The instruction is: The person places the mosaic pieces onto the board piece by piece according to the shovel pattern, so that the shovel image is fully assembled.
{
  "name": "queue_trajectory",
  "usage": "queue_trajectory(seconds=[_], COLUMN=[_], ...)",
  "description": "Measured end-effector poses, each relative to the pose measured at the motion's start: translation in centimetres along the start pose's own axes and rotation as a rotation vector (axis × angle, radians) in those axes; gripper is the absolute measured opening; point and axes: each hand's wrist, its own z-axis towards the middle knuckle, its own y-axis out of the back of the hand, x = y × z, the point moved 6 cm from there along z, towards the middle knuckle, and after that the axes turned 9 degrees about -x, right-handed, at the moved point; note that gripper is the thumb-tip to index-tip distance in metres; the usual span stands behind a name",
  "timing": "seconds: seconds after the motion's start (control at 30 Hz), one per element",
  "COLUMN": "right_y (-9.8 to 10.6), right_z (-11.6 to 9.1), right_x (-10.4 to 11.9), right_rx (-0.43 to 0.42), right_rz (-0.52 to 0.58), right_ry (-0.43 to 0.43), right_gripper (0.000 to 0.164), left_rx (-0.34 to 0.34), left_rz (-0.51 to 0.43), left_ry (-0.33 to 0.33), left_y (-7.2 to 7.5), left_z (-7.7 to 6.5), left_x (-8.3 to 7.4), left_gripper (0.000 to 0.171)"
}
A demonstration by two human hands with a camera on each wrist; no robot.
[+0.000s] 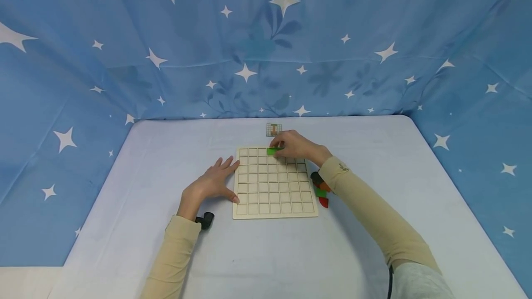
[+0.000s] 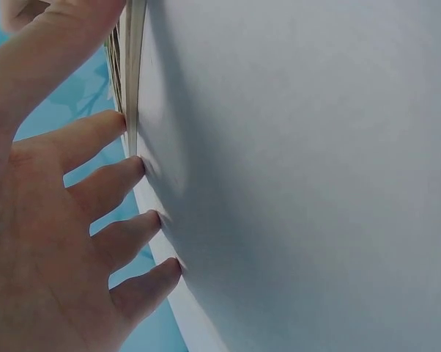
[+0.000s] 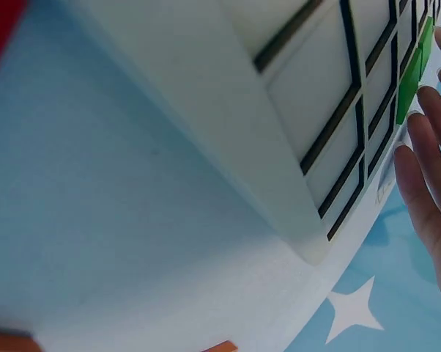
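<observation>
A square pale wooden board [image 1: 274, 183] with a grid of recessed cells lies on the table. My left hand [image 1: 214, 181] is spread at its left edge; thumb and index finger touch the board's side, while the other fingertips rest on the white cloth in the left wrist view. At the board's far edge, my right hand [image 1: 293, 144] pinches a small green piece [image 1: 280, 148] between thumb and fingers. Another green piece [image 1: 271, 151] lies in the top row beside it. The right wrist view shows green pieces [image 3: 409, 88] close to the fingertips.
Right of the board is a cluster of pieces, among them a black one [image 1: 317, 178], a green one [image 1: 320, 193] and a red one [image 1: 323, 202], partly under the right forearm. A small patterned card [image 1: 273, 129] lies beyond the board. Blue star-printed curtain [image 1: 245, 73] surrounds the table.
</observation>
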Motion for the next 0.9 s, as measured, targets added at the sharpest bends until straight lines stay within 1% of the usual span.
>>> queue_trajectory(seconds=[0.2,0.37,0.5,0.77,0.9], right_y=[1.2,1.8,1.9,2.0,2.4], right_z=[-0.8,-1.6,-2.6,-5.2,-6.3], right_x=[-0.2,-0.6,-0.7,-0.5,-0.1], right_rx=[-0.043,-0.064,-0.079,-0.097,-0.109], right_rz=[0.076,0.129,0.146,0.174,0.188], right_ry=[0.001,-0.038,-0.047,-0.062,-0.070], right_gripper=[0.033,0.035,0.035,0.035,0.036], left_rx=[-0.012,-0.012,-0.013,-0.010,-0.020], left_rz=[0.010,-0.002,-0.014,-0.014,-0.001], left_ry=[-0.011,0.004,0.019,0.005,0.014], left_y=[0.5,0.6,0.5,-0.2,-0.3], left_z=[0.3,0.4,0.4,0.0,-0.1], left_x=[-0.1,-0.2,-0.2,-0.1,0.0], left_gripper=[0.116,0.116,0.117,0.116,0.116])
